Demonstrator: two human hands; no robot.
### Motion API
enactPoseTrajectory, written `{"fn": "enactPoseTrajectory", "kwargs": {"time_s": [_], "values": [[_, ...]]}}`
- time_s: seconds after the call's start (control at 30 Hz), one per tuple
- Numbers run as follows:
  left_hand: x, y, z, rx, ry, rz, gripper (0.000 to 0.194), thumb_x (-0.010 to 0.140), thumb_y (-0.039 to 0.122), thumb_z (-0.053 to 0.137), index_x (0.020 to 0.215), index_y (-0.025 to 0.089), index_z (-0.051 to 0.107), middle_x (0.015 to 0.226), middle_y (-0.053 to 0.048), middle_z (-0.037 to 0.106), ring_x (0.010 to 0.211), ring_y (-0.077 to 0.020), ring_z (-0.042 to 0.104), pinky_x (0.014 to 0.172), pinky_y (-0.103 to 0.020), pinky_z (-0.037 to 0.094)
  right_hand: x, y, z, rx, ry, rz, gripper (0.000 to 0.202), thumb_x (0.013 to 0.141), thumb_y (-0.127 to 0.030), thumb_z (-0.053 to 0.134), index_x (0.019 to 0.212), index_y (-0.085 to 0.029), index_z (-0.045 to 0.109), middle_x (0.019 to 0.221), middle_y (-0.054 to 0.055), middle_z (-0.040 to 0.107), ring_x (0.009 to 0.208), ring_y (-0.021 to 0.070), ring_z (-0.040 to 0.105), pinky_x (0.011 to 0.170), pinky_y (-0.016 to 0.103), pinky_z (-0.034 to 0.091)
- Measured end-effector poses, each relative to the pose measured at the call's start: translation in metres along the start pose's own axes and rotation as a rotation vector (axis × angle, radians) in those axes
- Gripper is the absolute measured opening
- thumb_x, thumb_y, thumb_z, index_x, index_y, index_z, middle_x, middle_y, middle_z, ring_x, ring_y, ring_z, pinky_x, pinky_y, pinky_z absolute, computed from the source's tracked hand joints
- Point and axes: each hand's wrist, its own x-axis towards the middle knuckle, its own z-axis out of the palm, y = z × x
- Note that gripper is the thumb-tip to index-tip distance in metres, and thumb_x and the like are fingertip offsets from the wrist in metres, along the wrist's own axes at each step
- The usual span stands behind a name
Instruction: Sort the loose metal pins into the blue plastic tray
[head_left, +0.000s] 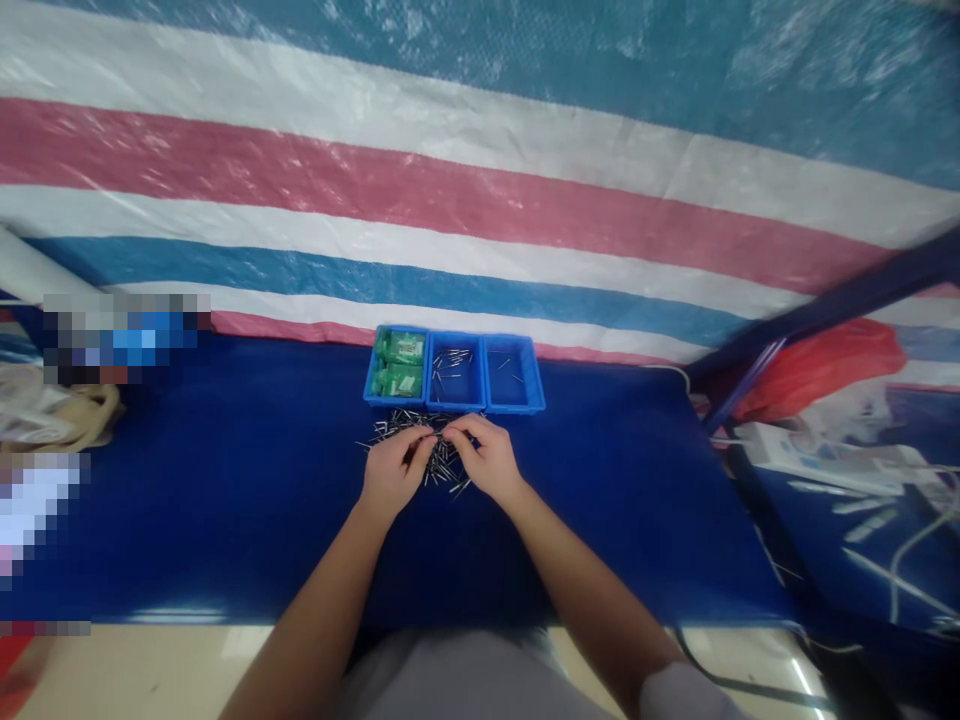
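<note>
My left hand [394,470] and my right hand [487,458] meet over a loose pile of thin metal rods [446,472] on the blue table. Both have thumb and fingers pinched together, with the fingertips almost touching. Between them a short dark bit of a thin metal rod shows; most of it is hidden by the fingers. Just beyond the pile stand three blue bins side by side. Green packets [401,382] with pale labels fill the left bin [368,385]. Several rods lie in the middle bin [457,398], and a few thinner ones in the right bin [517,400].
A striped plastic sheet [480,210] hangs behind the blue table [225,480]. On the right are a dark slanted post [739,390], a red bag [825,365], a white power strip [817,455] and cables. Beige straps [94,420] and blurred items sit at the left edge.
</note>
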Motion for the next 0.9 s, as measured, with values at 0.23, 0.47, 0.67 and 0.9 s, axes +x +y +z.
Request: {"fn": "enactPoseTrajectory", "kwargs": {"time_s": [0.23,0.47,0.67,0.9], "values": [[0.0008,-0.0006,-0.0002,0.044,-0.018,0.009,0.019,0.093,0.033,0.055,0.093,0.022,0.071,0.081,-0.001,0.075,0.066,-0.0111,0.069,0.066,-0.020,0.052,-0.0002,0.0003,0.0012,-0.011,-0.011,-0.006,0.020,0.095,-0.029,0.057,0.084,-0.022,0.072,0.081,0.004,0.072,0.079,0.0176,0.067,0.076,0.030,0.053],[0.0012,-0.0044,0.0003,0.100,0.009,0.067,0.022,0.095,0.033,0.052,0.088,0.020,0.068,0.075,-0.001,0.073,0.064,-0.0117,0.068,0.064,-0.021,0.049,0.0003,-0.0011,0.0005,0.039,-0.016,-0.023,0.011,0.090,-0.029,0.065,0.091,-0.023,0.074,0.086,0.004,0.073,0.076,0.0165,0.066,0.073,0.030,0.054],[0.0008,-0.0048,-0.0010,0.120,0.011,0.054,0.026,0.095,0.034,0.051,0.082,0.019,0.068,0.067,0.000,0.070,0.061,-0.0119,0.067,0.062,-0.021,0.048,0.0000,-0.0032,0.0002,0.069,-0.016,-0.049,0.012,0.090,-0.025,0.065,0.098,-0.025,0.075,0.094,0.005,0.075,0.086,0.0180,0.069,0.079,0.032,0.056],[0.0008,-0.0019,-0.0007,0.040,-0.010,-0.011,0.022,0.092,0.037,0.057,0.097,0.021,0.072,0.084,-0.002,0.076,0.068,-0.0122,0.070,0.068,-0.022,0.054,0.0011,-0.0042,-0.0013,0.036,-0.004,-0.032,0.013,0.091,-0.024,0.063,0.097,-0.025,0.075,0.092,0.005,0.075,0.086,0.0188,0.070,0.078,0.033,0.057]]}}
